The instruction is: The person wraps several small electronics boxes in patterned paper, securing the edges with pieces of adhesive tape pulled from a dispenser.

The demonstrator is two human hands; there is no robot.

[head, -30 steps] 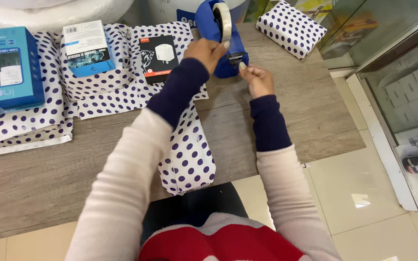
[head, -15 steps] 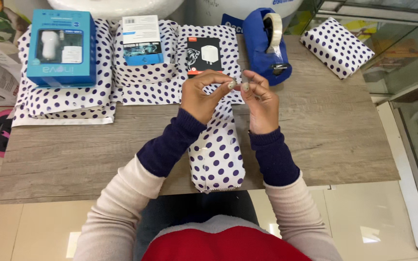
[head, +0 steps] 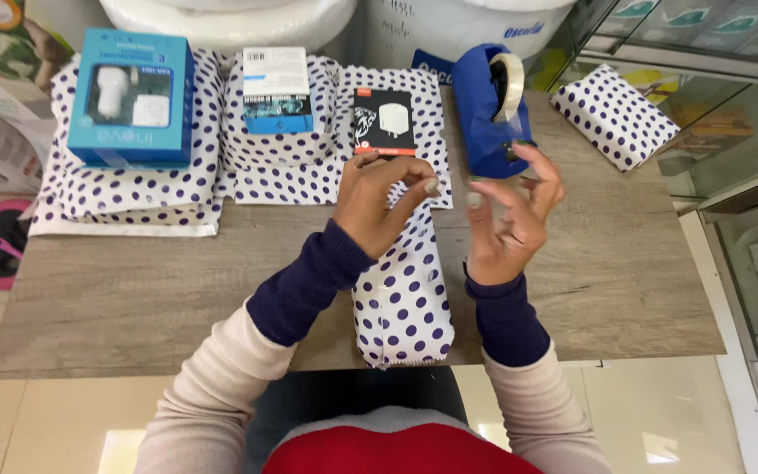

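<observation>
Left hand (head: 377, 200) is pinching thumb and forefinger together just above the table, apparently gripping one end of a short strip of clear tape; the strip itself is nearly invisible, so cannot tell for sure. Right hand (head: 509, 219) is hovering palm-up with fingers spread and loose, forefinger tip maybe touching the other end of the strip, not clenched on anything.

Both hands are working directly over the white purple-dotted paper-wrapped rectangular parcel (head: 401, 303), which is lying lengthwise at the near edge of the grey wood-grain table (head: 168, 290), between the two forearms.

Progress, judging from the layout: this parcel is looking fully covered in paper, with its near end folded shut, so wrapping seems mostly done and taping is pending. A second finished-looking dotted parcel (head: 615, 115) is sitting at the far right corner. Three items are waiting unwrapped on flat dotted paper sheets (head: 133, 197): a blue cardboard box with a window (head: 131, 95), a small white-and-blue carton (head: 276, 89), and a small black flat pack (head: 382, 120). So roughly two wrapped, three left.

The blue plastic tape dispenser with a clear roll (head: 491, 110) is standing just beyond the right hand.

Hard to make out: the far end of the near parcel is hiding under the hands, so its seam and any tape already on it are not showing. White tubs at the top edge are getting cut off. Glass shelving at right is only partly in frame.
</observation>
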